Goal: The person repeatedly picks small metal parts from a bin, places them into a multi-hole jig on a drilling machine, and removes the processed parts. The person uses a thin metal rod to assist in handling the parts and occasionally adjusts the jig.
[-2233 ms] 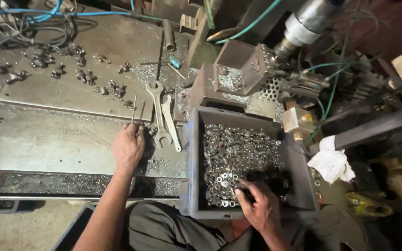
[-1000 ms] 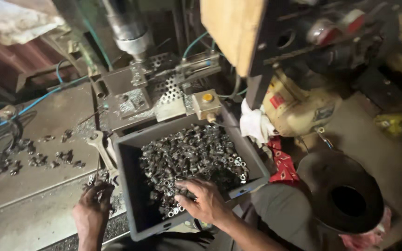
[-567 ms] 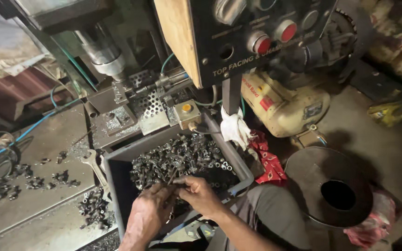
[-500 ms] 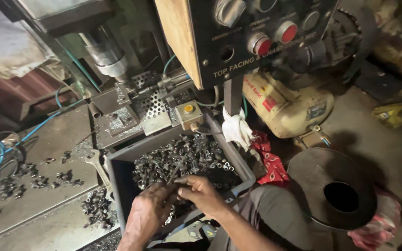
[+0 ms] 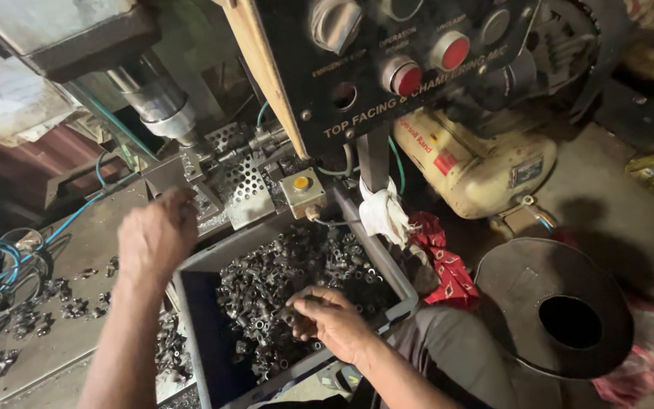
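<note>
Since the frame half a second back, the left hand (image 5: pixel 157 235) has lifted out of the grey bin (image 5: pixel 191 310) and now reaches up toward the perforated metal fixture (image 5: pixel 240 189) under the machine spindle (image 5: pixel 162 106); its fingers curl away from view, so whether it carries a piece cannot be told. The right hand (image 5: pixel 327 318) remains low in the bin, fingers bent loosely over the heap of small metal fittings (image 5: pixel 281 280), pinching one. A white rag (image 5: pixel 384 212) hangs just beyond it.

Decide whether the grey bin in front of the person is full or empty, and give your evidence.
Partly full. Small metal parts are heaped across the grey bin; a dark bare patch shows along its left side.
</note>
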`<action>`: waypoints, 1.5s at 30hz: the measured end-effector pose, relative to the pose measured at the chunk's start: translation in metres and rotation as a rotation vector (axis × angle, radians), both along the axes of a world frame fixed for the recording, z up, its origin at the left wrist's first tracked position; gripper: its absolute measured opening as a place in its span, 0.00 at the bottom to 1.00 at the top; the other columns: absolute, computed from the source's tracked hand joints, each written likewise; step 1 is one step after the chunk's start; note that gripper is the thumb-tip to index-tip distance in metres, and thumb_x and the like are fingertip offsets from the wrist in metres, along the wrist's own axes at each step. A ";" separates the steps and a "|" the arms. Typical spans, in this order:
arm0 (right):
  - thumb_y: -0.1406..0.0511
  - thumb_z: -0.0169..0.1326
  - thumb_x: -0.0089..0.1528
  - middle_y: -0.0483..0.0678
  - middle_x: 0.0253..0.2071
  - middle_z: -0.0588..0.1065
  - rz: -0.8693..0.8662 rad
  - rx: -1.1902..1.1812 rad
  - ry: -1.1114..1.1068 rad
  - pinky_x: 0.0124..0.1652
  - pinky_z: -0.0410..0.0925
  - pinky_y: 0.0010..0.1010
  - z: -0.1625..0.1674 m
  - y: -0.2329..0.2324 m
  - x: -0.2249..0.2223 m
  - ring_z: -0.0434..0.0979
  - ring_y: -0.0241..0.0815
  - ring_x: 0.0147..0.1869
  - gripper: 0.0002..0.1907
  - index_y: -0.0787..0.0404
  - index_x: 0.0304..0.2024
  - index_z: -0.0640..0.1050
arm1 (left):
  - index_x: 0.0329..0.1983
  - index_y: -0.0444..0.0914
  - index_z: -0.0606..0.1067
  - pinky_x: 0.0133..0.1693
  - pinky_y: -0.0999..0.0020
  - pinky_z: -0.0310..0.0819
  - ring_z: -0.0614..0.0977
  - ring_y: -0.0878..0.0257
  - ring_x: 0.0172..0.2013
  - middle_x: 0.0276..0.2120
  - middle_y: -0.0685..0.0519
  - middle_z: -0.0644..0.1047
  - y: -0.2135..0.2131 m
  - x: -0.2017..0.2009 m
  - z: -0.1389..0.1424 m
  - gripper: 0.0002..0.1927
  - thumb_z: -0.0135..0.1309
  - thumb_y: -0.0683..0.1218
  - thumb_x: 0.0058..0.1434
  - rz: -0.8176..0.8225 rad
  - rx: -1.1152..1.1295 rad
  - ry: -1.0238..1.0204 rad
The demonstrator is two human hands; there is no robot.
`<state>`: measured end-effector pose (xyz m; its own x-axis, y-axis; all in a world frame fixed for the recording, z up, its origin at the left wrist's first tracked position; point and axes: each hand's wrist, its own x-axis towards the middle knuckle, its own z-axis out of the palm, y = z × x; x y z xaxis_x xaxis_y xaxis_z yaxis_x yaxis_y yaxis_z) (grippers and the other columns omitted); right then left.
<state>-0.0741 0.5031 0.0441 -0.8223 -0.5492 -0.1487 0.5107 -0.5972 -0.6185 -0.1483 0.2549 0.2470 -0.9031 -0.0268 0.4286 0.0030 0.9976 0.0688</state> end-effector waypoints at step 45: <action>0.72 0.53 0.65 0.51 0.42 0.81 0.029 0.037 -0.004 0.38 0.74 0.31 -0.007 -0.001 -0.003 0.82 0.41 0.39 0.13 0.67 0.53 0.79 | 0.50 0.37 0.82 0.40 0.59 0.77 0.85 0.51 0.34 0.35 0.39 0.83 -0.062 0.039 -0.146 0.14 0.56 0.48 0.66 0.091 0.713 -0.011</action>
